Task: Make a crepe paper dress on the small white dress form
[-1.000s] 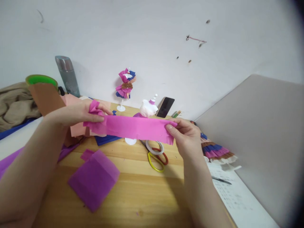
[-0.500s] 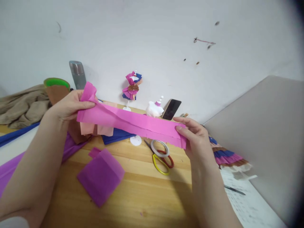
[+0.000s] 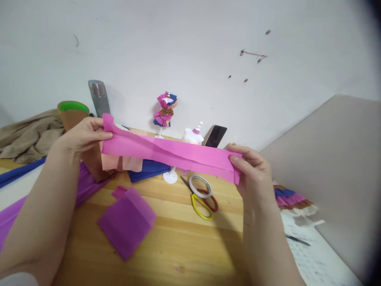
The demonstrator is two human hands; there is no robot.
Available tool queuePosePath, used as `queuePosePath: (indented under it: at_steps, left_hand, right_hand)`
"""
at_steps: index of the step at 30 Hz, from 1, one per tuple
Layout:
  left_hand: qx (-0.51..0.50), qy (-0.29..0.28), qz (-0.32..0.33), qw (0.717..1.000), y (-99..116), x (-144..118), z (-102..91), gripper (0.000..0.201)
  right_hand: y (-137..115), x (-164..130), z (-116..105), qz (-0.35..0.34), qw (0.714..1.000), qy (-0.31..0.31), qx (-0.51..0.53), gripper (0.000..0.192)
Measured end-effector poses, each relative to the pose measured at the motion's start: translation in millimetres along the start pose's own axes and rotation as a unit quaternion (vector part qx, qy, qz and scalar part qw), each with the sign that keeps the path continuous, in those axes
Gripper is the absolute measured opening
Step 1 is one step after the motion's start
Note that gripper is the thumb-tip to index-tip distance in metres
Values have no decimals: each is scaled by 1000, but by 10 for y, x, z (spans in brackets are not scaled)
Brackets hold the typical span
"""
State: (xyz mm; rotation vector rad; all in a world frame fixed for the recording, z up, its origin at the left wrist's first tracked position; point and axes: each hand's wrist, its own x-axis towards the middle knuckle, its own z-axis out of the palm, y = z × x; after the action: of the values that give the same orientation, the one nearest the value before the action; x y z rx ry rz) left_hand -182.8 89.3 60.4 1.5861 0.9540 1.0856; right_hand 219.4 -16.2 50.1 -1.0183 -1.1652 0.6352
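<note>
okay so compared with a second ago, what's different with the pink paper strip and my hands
The left hand has lifted its end of the pink crepe strip, so the strip now slopes down toward the right hand and shows a lengthwise fold. Both hands keep their grip on its ends. The purple folded sheet, scissors and tape ring lie on the wooden table as before.

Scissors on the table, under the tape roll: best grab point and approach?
Take the scissors by the yellow loop handle, coming from above on the near side. It lies flat on the wooden table with its near rim bare. The tape roll overlaps the pivot and the red handle, and the pink paper strip hangs over the blades, so those parts look awkward.
</note>
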Motion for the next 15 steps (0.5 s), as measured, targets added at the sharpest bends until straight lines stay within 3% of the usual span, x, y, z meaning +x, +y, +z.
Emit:
queuePosePath:
  at_steps: [3, 6, 11, 15]
  left_hand:
    - [-40, 47, -53, 997, -26, 47, 35, 34]
    - [-66, 46, -76, 994, -1, 56, 92, 46]
    - [-89, 15, -68, 994, 88, 0, 135, 48]
    - [-57, 38, -34, 997, 95, -87, 85, 50]
  right_hand:
    - [-21, -6, -11, 4, 1000, 8, -3, 16]
    - [-18, 13, -31, 21, 1000, 11, 1, 14]
    - [38, 81, -86, 37, 999, 3, -3, 12]
    - [33, 93, -82, 62, 998, -17, 2, 20]
